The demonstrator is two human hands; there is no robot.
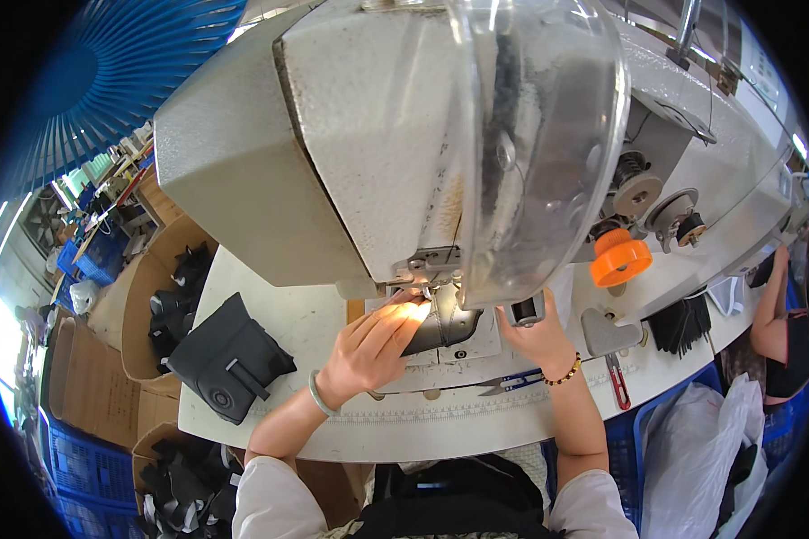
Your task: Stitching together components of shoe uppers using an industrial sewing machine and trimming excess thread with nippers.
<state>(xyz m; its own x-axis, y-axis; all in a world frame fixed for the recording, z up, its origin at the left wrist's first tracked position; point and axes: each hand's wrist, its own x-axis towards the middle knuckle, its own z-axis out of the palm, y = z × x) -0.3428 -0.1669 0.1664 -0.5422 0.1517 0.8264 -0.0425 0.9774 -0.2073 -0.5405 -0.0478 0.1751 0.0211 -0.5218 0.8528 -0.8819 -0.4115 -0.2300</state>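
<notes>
A large grey sewing machine (377, 135) fills the view, its lamp lighting the needle area (430, 292). Under the needle lies a dark, curved black piece (449, 328), its far side hidden by the machine head. My left hand (377, 346) grips this piece from the left, fingers pressed together close to the needle. To the right of the needle, my right hand (537, 337) is closed round a short black part (524, 312); whether it belongs to the same piece I cannot tell.
A black pouch-like piece (229, 359) lies at left on the white table (333, 440). Blue thread snips (512, 384), a red-handled tool (618, 382) and black gloves (679, 325) lie at right. Cardboard boxes (108, 377) hold black pieces. A blue fan (108, 72) stands upper left; another person's arm (768, 310) shows far right.
</notes>
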